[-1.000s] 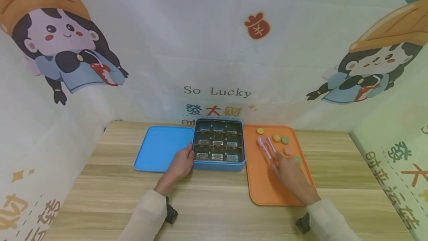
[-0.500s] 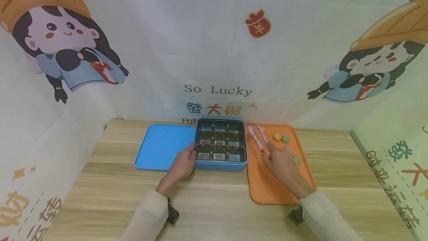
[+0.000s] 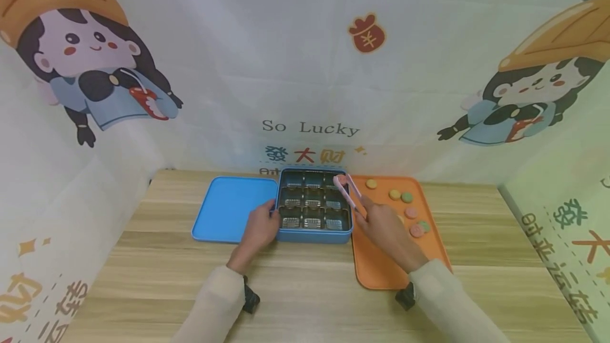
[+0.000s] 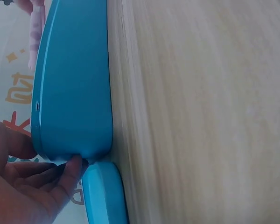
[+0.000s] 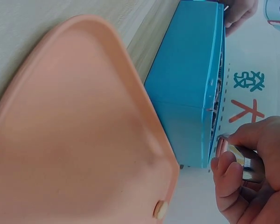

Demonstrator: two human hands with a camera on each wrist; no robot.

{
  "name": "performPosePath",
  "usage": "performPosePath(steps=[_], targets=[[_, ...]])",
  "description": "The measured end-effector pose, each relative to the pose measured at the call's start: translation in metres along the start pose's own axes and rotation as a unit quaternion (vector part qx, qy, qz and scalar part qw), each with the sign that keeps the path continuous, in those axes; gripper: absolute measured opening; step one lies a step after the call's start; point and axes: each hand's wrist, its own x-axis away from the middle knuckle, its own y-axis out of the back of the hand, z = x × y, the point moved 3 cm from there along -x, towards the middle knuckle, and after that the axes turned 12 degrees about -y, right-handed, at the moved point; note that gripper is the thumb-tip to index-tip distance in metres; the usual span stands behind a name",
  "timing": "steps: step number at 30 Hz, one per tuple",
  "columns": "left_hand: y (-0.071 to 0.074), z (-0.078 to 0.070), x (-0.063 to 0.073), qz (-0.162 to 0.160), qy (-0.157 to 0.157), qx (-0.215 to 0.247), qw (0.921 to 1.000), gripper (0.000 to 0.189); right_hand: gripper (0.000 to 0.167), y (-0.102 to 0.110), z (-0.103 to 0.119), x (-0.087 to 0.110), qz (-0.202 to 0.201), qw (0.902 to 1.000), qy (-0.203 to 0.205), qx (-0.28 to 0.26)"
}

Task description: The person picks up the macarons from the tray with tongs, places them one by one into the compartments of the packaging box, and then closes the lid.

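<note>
In the head view my right hand (image 3: 388,229) grips pink tongs (image 3: 351,197). A pink macaron (image 3: 342,179) sits between the tips of the tongs, over the back right compartment of the blue tin box (image 3: 312,236). The box stands without its lid and has a dark insert of several compartments, with no macarons visible in them. My left hand (image 3: 259,225) holds the box at its left wall. In the left wrist view, one finger (image 4: 69,179) touches the wall's corner, while another reaches over the rim.
Right of the box lies an orange tray (image 3: 381,266) with several yellow, green and pink macarons (image 3: 416,231) toward its back and right. A blue lid (image 3: 232,208) lies on the left. A printed cloth (image 3: 305,68) hangs behind the wooden table (image 3: 305,290).
My right hand has moved left from above the tray, bringing the tongs and the pink macaron over the box. My left hand has stayed at the box's left side.
</note>
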Motion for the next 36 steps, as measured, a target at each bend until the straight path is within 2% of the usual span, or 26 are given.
performPosePath(steps=[6, 12, 15, 20, 27, 31, 36], targets=[[-0.003, 0.000, 0.001, 0.013, 0.011, -0.011, 0.9998, 0.047, 0.016, -0.003, 0.004, -0.005, 0.031, 0.9993, -0.018, -0.009], [-0.008, -0.002, 0.003, 0.016, 0.023, -0.053, 0.9982, 0.046, 0.013, -0.008, 0.006, -0.009, 0.035, 0.9989, -0.029, 0.009], [-0.007, -0.004, 0.004, 0.017, 0.024, -0.059, 0.9978, 0.046, 0.014, -0.010, 0.008, -0.010, 0.036, 0.9988, -0.031, 0.014], [-0.007, -0.003, 0.005, 0.024, 0.007, -0.063, 0.9977, 0.047, 0.015, -0.011, 0.008, -0.011, 0.038, 0.9984, -0.036, 0.019], [-0.007, 0.002, 0.005, 0.017, -0.037, -0.080, 0.9959, 0.045, 0.017, -0.012, 0.008, -0.012, 0.037, 0.9984, -0.037, 0.023], [-0.008, 0.004, 0.005, 0.014, -0.048, -0.082, 0.9954, 0.045, 0.018, -0.012, 0.009, -0.013, 0.037, 0.9983, -0.036, 0.027], [-0.008, 0.007, 0.006, 0.014, -0.045, -0.084, 0.9954, 0.046, 0.020, -0.012, 0.010, -0.014, 0.039, 0.9984, -0.030, 0.028]])
